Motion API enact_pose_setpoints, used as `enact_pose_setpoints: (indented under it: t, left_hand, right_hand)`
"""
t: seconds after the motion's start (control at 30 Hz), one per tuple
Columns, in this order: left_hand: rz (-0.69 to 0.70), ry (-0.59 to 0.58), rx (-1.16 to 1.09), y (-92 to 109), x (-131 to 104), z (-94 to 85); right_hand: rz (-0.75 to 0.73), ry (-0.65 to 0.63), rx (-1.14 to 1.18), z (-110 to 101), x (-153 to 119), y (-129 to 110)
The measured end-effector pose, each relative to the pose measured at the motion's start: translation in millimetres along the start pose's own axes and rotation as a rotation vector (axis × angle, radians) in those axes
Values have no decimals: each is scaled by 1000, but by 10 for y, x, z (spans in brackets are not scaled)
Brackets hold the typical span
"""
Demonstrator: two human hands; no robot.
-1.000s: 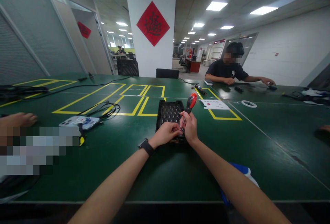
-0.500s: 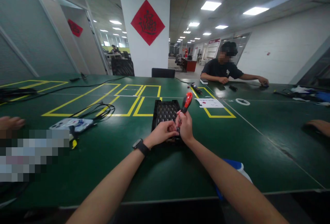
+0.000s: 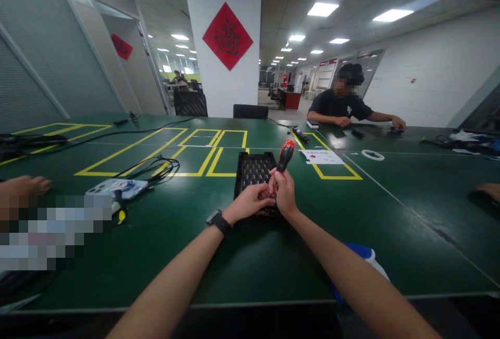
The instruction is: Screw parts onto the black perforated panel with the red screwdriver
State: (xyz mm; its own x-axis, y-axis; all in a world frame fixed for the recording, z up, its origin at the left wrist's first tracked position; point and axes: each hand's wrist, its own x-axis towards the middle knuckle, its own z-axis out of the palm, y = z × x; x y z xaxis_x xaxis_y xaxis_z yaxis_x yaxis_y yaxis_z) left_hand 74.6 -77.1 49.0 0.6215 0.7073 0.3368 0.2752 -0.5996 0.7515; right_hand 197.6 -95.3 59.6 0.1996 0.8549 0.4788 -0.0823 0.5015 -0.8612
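Note:
My right hand [image 3: 285, 192] is closed around a screwdriver [image 3: 286, 155] with a red and black handle that points up and slightly right. Its lower end is hidden among my fingers. My left hand [image 3: 253, 199], with a dark watch [image 3: 219, 222] on its wrist, meets the right at the screwdriver's lower part. Its fingers are pinched together; what they hold is too small and covered to make out. Both hands are over the near part of a black case [image 3: 255, 164] that holds rows of small metallic bits. My hands cover the case's near right part.
Left on the green table [image 3: 250, 271] lie a phone [image 3: 117, 189] and black cables [image 3: 166, 164]. A paper sheet [image 3: 322, 157], a white ring [image 3: 373, 155] and a blue-white item [image 3: 363, 255] lie right. A co-worker [image 3: 346, 102] sits across; other people's hands show at both sides.
The whole view has shifted slightly, so things appear a little further right. My hands keep the same grip over the case, and the screwdriver stays upright.

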Motion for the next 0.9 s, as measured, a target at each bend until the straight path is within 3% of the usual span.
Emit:
enact_pose_setpoints:
  t: [0.17,0.43,0.63,0.9]
  left_hand:
    - [-29,29,-3,-37,2,8]
    - [0,-98,-145,-21,-2,-6]
    - [-31,20,-52,3,-6,0]
    - [-4,6,-15,-18,-10,6]
  right_hand:
    - [21,-12,23,-3,12,-4]
    - [52,-25,-5,-25,16,-12]
    - [-3,28,-10,-17,9,4]
    - [1,-28,36,-5,-6,-14]
